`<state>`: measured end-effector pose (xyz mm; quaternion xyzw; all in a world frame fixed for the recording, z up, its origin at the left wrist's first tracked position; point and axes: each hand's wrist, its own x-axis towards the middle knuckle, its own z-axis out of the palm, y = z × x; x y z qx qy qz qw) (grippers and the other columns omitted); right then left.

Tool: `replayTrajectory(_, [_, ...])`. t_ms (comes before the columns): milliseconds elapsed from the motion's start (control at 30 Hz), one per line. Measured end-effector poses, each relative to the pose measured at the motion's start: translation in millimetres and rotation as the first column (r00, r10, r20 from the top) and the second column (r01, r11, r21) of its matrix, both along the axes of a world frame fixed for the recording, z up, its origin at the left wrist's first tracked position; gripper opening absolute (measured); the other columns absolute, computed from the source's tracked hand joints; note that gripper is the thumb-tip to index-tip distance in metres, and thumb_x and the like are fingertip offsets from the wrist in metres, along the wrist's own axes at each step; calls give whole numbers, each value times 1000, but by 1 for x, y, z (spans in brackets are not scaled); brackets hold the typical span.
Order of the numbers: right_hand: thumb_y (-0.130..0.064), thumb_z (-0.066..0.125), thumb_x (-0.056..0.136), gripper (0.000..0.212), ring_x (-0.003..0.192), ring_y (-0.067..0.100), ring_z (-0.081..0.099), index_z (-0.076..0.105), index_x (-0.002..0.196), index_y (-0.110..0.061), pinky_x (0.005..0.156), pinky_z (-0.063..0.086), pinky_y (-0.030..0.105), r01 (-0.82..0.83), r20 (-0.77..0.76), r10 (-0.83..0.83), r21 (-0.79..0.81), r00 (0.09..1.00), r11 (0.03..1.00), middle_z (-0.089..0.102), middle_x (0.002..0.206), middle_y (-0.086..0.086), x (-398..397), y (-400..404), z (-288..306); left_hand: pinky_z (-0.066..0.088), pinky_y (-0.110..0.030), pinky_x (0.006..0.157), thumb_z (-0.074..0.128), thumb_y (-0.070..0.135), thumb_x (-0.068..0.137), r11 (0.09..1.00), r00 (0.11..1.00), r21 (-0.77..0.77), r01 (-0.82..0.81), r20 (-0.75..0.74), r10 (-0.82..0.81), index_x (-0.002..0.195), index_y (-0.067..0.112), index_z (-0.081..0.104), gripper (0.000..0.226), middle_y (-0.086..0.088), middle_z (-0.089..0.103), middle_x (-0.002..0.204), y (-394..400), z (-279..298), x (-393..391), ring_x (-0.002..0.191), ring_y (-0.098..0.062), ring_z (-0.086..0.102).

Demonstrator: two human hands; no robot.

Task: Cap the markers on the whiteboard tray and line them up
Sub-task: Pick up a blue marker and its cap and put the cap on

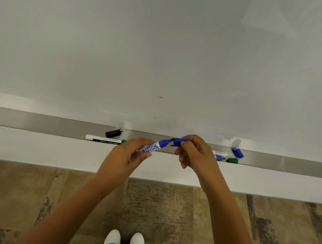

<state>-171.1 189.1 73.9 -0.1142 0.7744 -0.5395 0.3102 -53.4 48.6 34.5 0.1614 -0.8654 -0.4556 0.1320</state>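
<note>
My left hand [129, 155] grips a blue-and-white marker [152, 147] by its barrel, tip pointing up and right. My right hand [197, 153] pinches a blue cap [179, 142] right at the marker's blue tip; whether the cap is seated I cannot tell. Both are held just above the metal whiteboard tray [28, 121]. On the tray lie a white marker with a green end [105, 139], a loose black cap [113, 133], another blue marker [219, 158] partly hidden behind my right hand, a green cap [232, 160] and a second blue cap [238, 153].
The whiteboard [168, 48] fills the view above the tray. A white ledge [44, 149] runs below it. Patterned carpet [16, 193] and a person's white shoes [125, 242] are at the bottom.
</note>
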Motion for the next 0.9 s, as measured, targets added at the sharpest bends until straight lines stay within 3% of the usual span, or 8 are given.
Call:
replayTrajectory(133, [-15,44,93,12,49,8,49,55,94,-11,50,43,20,-29,-51,31,32,998,999,63,70,2,1,-5,-1,36,-11,61,48,29,88,1000,1000,-9,5,17,-5,114,27,54,26,18,53,84,-5,1,0,71,-2,51])
replayTrajectory(200, [-17,44,94,12,49,8,48,54,95,-11,49,42,20,-38,-56,39,19,998,999,63,70,2,2,-6,-2,36,-10,62,49,29,88,1000,1000,-11,4,19,-4,111,31,53,23,20,52,84,-7,1,1,71,-1,51])
replayTrajectory(367, [-23,41,96,15,46,4,49,54,89,-21,49,41,16,-87,-59,87,-10,995,996,63,71,-1,6,-7,-6,35,-9,63,50,27,88,999,999,-36,14,45,-12,115,23,55,27,21,50,86,-6,1,2,73,-2,50])
replayTrajectory(500, [-29,34,98,18,54,7,49,47,94,-18,56,42,19,-169,-207,192,126,959,978,61,72,-1,14,-10,-10,32,-9,59,44,27,90,998,993,-35,49,110,-45,120,21,51,31,7,54,90,-4,1,1,67,-4,47])
replayTrajectory(633, [-34,30,97,25,58,16,47,45,93,-15,57,41,30,-198,-335,272,239,902,951,59,73,12,18,-9,-15,30,-6,61,24,58,84,990,986,-103,92,148,-76,125,23,48,59,-1,61,101,-6,-4,4,69,-7,47])
replayTrajectory(767, [-37,28,97,27,56,12,43,43,93,-16,55,38,25,-236,-355,344,313,869,920,51,68,2,21,-9,-20,30,-5,63,35,37,92,983,969,-142,117,233,-81,128,23,45,40,-7,61,117,-10,-6,6,85,-9,44])
replayTrajectory(833, [-36,28,97,24,56,12,41,42,88,-18,57,38,26,-244,-313,318,254,895,936,49,67,2,24,-10,-23,30,-5,62,38,32,92,983,969,-140,121,233,-86,127,22,46,37,-3,62,111,-11,-7,7,80,-8,45])
replayTrajectory(900, [-32,28,98,21,55,10,40,39,81,-25,58,38,24,-242,-243,278,167,929,956,47,64,-1,26,-11,-24,32,-6,58,41,26,92,992,969,-59,113,229,-97,124,21,49,33,8,60,89,-9,-4,8,68,-8,47])
